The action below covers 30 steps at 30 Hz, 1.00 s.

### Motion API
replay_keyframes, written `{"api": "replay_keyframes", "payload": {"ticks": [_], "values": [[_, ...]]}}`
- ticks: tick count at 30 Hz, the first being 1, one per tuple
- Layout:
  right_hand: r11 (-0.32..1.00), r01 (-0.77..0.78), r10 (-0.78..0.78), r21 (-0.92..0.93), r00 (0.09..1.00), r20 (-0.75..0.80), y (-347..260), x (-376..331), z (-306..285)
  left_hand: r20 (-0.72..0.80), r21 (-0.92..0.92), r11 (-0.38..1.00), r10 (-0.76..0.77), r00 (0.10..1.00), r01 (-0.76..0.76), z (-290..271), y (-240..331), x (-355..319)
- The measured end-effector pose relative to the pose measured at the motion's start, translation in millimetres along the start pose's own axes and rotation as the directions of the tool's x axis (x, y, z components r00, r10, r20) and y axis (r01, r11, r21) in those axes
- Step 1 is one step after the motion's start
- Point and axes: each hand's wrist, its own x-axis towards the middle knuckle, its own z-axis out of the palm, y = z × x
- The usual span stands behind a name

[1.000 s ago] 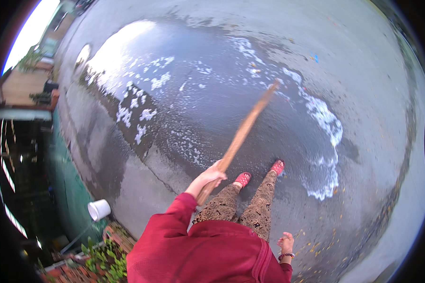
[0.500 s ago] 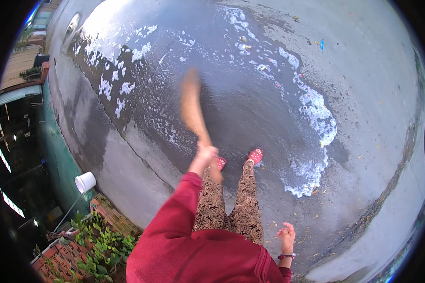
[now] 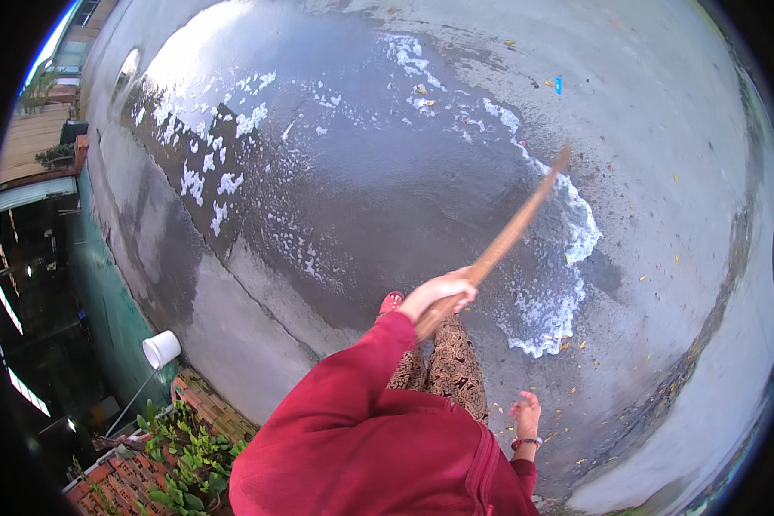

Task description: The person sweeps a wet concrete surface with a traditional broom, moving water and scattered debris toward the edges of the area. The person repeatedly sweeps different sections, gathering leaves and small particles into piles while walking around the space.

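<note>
My left hand (image 3: 443, 294) is closed around the lower part of a long, slightly curved brown broom (image 3: 518, 228). The broom slants up and to the right, seen edge-on, its far end over the rim of white foam (image 3: 581, 236) on the wet concrete (image 3: 387, 198). Whether its tip touches the ground I cannot tell. Off to the lower right, my right hand (image 3: 526, 414) hangs beside my body, wearing a bracelet. It holds nothing, with its fingers loosely bent and apart. One red sandal (image 3: 391, 302) shows; my left arm and the broom cover the other.
Foam patches (image 3: 205, 163) float on the water at the left. A small blue scrap (image 3: 558, 84) and scattered leaves lie on the paler concrete. At the left edge are a white bucket (image 3: 161, 349), a green wall (image 3: 116, 301), bricks (image 3: 138, 482) and leafy plants (image 3: 185, 456).
My left hand has swung the broom from in front of me over to the right, and the broom has turned edge-on. The foam's right edge has shifted slightly. My right hand stays low beside me.
</note>
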Motion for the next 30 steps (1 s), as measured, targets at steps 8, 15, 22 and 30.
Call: {"api": "replay_keyframes", "payload": {"ticks": [8,15,22,30], "values": [[0.996,0.078,-0.075,-0.04,0.995,0.064,-55,8,42,-0.724,-0.039,0.995,0.038,0.688,-0.095,-115,4,-172],[1.0,0.002,-0.001,0.022,0.998,-0.071,-30,-13,67,-0.812,-0.152,0.933,0.07,0.579,-0.325,-323,78,-127],[0.98,-0.173,0.174,-0.097,0.985,-0.001,-24,-29,97,-0.725,0.509,0.713,0.053,0.687,0.483,-162,86,82],[0.998,0.017,-0.019,-0.064,0.999,-0.041,-169,-31,156,-0.144,0.68,0.706,-0.137,0.98,0.198,-139,200,107]]}}
